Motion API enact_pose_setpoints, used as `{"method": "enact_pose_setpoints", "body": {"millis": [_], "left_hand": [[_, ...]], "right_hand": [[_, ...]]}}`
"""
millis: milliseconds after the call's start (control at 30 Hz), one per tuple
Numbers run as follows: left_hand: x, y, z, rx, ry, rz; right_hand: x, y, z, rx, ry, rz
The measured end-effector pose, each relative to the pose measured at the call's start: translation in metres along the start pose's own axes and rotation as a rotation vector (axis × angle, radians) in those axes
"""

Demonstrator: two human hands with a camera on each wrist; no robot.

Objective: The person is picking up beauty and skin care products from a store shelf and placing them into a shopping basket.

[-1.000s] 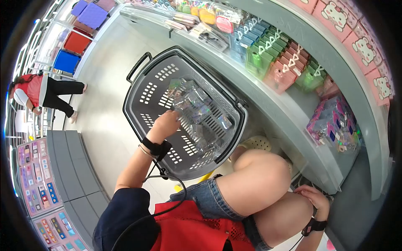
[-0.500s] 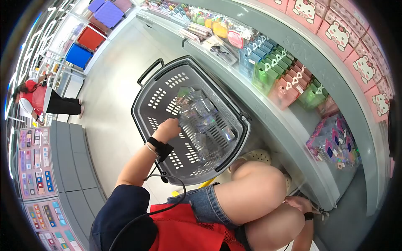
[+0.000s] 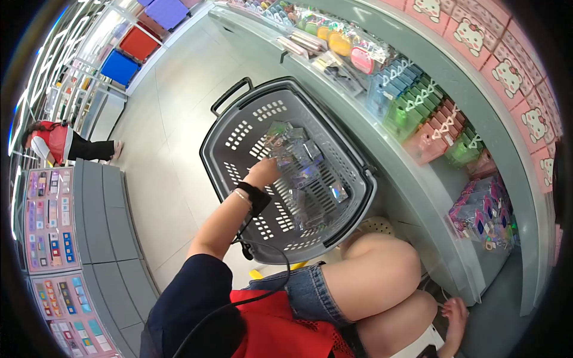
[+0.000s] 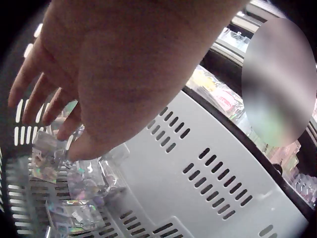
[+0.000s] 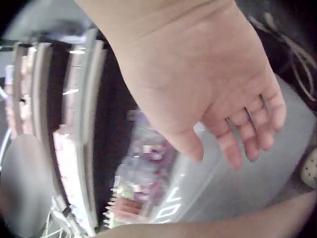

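Observation:
In the head view my left hand (image 3: 264,173) reaches into a grey shopping basket (image 3: 239,128), over small clear plastic packets (image 3: 305,150). The left wrist view has its fingers hanging loosely, spread and with nothing in them, just above the packets (image 4: 47,161) on the slotted basket floor. Beside my knee (image 3: 412,310), near the lower end of the shelf unit, is my right hand (image 3: 456,319). Its palm and loosely extended fingers show in the right wrist view, holding nothing.
A grey shelf (image 3: 388,143) curves along the right, carrying green pouches (image 3: 415,104), pink pouches (image 3: 436,134) and purple-trimmed packs (image 3: 486,212). A low grey cabinet (image 3: 104,215) stands on the left. Another person in a red vest (image 3: 51,143) is at the far left.
The basket and shelf have shifted rightward in the head view. My left hand stays inside the basket over the packets; my right hand has come out from behind the knee.

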State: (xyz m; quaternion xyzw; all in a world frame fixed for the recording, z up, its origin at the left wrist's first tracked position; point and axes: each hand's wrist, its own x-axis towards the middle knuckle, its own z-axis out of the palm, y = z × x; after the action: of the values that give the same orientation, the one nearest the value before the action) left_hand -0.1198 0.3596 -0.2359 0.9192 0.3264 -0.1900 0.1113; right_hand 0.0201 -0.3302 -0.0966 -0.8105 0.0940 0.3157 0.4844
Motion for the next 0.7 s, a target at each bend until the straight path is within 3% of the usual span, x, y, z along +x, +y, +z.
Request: {"method": "enact_pose_setpoints", "body": {"millis": [33, 133, 267, 333, 400, 467, 633, 700], "left_hand": [[0.002, -0.001, 0.003, -0.009, 0.0, 0.016], [0.001, 0.012, 0.001, -0.035, 0.023, -0.093], [0.013, 0.008, 0.022, -0.091, 0.035, -0.181], [0.011, 0.008, 0.027, -0.088, 0.006, -0.171], [0.012, 0.01, 0.031, -0.12, 0.044, -0.222], [0.014, 0.006, 0.041, -0.172, 0.063, -0.252], [0.016, -0.004, 0.041, -0.146, 0.076, -0.259], [0.015, -0.008, 0.046, -0.173, 0.168, -0.239]], "right_hand": [[-0.016, -0.008, -0.006, -0.098, 0.159, -0.091], [-0.09, -0.117, 0.023, -0.174, 0.234, -0.329], [-0.101, -0.219, 0.086, -0.324, 0.06, -0.687], [-0.094, -0.247, 0.116, -0.218, 0.052, -0.754], [-0.082, -0.271, 0.172, 0.263, 0.028, -0.67], [-0.053, -0.27, 0.209, 0.418, -0.283, -0.506], [0.024, -0.185, 0.265, 0.499, -0.437, -0.399], [0.02, -0.177, 0.265, 0.217, -0.355, -0.392]]}}
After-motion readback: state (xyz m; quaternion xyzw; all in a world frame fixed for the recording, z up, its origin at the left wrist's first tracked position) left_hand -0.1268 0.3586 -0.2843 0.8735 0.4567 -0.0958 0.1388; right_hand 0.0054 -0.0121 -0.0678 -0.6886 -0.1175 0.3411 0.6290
